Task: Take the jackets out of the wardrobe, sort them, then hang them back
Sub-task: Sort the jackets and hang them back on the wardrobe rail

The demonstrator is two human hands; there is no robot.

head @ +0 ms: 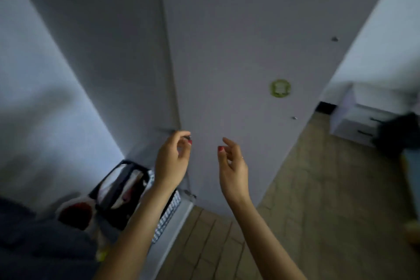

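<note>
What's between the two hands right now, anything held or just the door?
Head view: nothing held between the left hand and right hand. Only the bare grey wardrobe door shows behind the gap.

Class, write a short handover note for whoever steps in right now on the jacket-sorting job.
Left hand: fingers curled at a small dark handle by the wardrobe door edge; whether they grip it is unclear.
Right hand: held up, fingers relaxed, holding nothing.
Wardrobe doors look closed; no jackets in sight.
Done: nothing visible.
Left: open up, take jackets out, sort them, hang them back.
</note>
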